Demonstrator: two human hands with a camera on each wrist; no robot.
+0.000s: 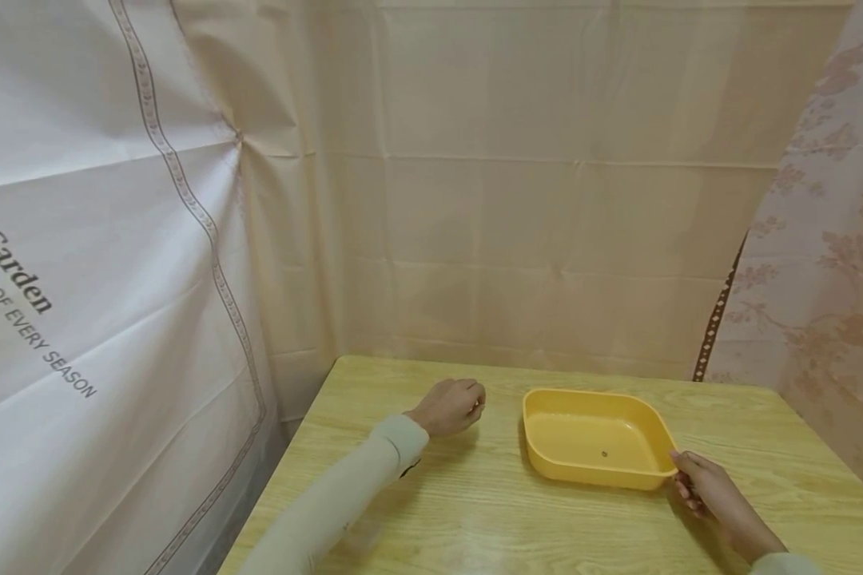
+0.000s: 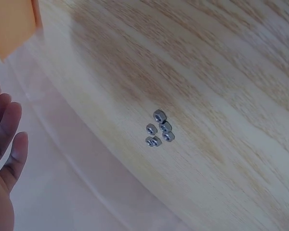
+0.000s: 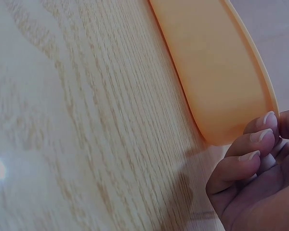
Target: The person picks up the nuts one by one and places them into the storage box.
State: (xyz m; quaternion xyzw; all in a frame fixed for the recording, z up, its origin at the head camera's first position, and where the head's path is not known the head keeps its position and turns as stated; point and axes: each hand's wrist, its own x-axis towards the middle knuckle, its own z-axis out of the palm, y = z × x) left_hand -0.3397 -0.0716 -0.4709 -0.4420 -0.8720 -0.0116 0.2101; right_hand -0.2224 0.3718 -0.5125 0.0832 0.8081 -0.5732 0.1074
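Observation:
A yellow-orange plastic tray (image 1: 582, 475) lies on the table in the head view, with one small metal nut (image 1: 604, 454) on its floor. My right hand (image 1: 708, 491) pinches the tray's near right corner, thumb over the rim and fingers curled beneath. To the left of the tray, my left hand (image 1: 449, 407) hovers above the tabletop with bent fingers. Its thumb and index fingertip are hidden, so whether they pinch something cannot be told. Several metal nuts (image 2: 159, 116) sit close together on the wood in the left wrist view; the head view does not show them.
The light wood-grain table (image 1: 431, 527) ends at a beige cloth (image 1: 532, 200) hung behind it. A white printed cloth (image 1: 115, 263) hangs on the left, and a floral cloth (image 1: 827, 263) on the right.

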